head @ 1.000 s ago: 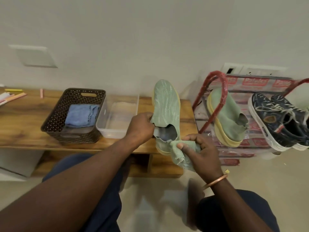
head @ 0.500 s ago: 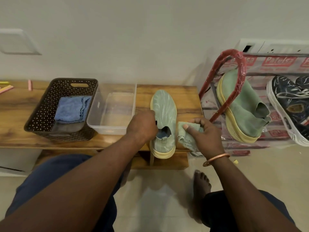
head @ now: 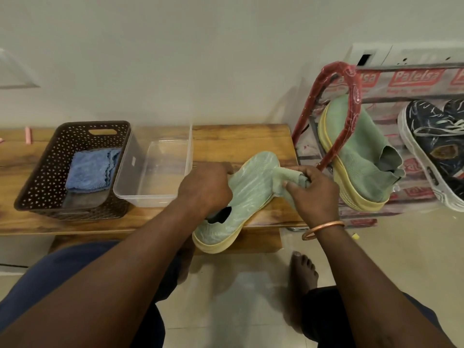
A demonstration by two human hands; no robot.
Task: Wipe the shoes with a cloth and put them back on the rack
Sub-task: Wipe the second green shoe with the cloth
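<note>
Head view, as I log it.
1. Green shoe (head: 248,194): lies on the wooden bench (head: 238,139), heel overhanging the front edge. The left hand (head: 204,188) grips it near the collar.
2. Green cloth (head: 286,178): bunched in the right hand (head: 313,197), fingers curled round it, pressed against the toe.
3. Second green shoe (head: 356,151): tilted on the red rack (head: 351,79), beside dark sneakers (head: 437,146).
</note>
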